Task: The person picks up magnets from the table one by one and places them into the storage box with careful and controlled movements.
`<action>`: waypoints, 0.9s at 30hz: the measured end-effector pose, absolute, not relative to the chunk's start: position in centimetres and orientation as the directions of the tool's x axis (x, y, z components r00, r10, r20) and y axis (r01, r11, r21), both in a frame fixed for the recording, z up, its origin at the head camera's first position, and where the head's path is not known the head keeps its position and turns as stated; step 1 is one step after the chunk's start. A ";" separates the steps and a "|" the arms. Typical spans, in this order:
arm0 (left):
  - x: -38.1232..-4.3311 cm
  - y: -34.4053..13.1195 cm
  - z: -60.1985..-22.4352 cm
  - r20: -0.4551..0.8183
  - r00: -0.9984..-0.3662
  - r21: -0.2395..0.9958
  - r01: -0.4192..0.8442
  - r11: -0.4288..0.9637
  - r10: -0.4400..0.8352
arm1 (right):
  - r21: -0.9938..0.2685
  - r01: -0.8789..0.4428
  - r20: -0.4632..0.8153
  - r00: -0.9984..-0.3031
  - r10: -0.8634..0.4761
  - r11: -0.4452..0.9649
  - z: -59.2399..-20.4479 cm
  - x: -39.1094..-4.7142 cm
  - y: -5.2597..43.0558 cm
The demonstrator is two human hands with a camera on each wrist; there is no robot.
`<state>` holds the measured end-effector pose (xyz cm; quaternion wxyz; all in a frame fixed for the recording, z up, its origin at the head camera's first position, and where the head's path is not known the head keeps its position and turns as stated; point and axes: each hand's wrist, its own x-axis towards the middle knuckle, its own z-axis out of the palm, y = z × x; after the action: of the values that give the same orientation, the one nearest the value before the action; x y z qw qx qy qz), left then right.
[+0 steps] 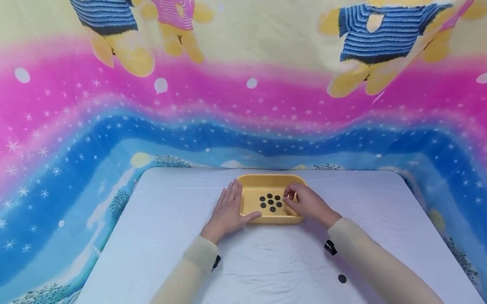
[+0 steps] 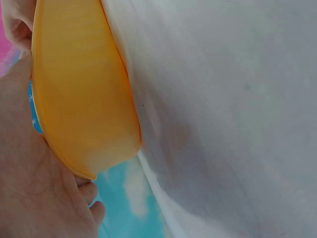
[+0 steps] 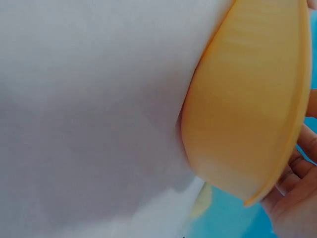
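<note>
In the head view, several small dark round discs (image 1: 271, 202) lie in a close cluster on the floor of a yellow rectangular tray (image 1: 272, 178). My left hand (image 1: 228, 212) rests at the tray's left rim, its fingers straight along the side and its thumb reaching over the front left corner. Over the tray's right part, my right hand (image 1: 309, 204) has bent fingers, with thumb and index tips just right of the discs. I cannot tell whether a disc sits between those tips. Both wrist views show the tray's outer wall (image 2: 84, 84), which hides its inside.
One more dark disc (image 1: 342, 278) lies on the white cloth-covered table (image 1: 263, 276), nearer the front beside the right forearm. Behind and around the table hangs a colourful curtain (image 1: 239, 99) printed with bears and snowflakes. The tray stands close to the table's back edge.
</note>
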<state>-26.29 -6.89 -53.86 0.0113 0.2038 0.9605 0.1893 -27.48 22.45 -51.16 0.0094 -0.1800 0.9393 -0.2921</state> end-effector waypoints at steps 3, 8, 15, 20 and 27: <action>-26.2 -6.9 -53.8 0.043 -0.920 0.381 0.375 0.845 0.389 | -0.554 -0.342 0.109 -0.934 -0.341 0.759 -51.0 -26.7 22.8; -26.2 -6.9 -53.7 0.034 -0.917 0.380 0.379 0.844 0.397 | -0.560 -0.344 0.144 -0.936 -0.321 0.753 -50.3 -25.2 23.4; -26.3 -7.0 -53.8 0.041 -0.915 0.355 0.388 0.851 0.401 | -0.550 -0.366 0.177 -0.930 -0.323 0.751 -49.8 -22.8 24.4; -26.3 -7.0 -53.8 0.047 -0.915 0.370 0.390 0.844 0.402 | -0.546 -0.352 0.190 -0.936 -0.297 0.761 -50.2 -21.1 25.2; -26.2 -6.9 -53.7 0.037 -0.913 0.348 0.392 0.852 0.405 | -0.556 -0.278 0.122 -0.959 -0.254 0.783 -51.0 -18.4 26.8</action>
<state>-26.23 -6.95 -53.66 0.0191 0.2072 0.9620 0.1769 -18.40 26.75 -51.03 -0.0204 -0.1410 0.9439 -0.2978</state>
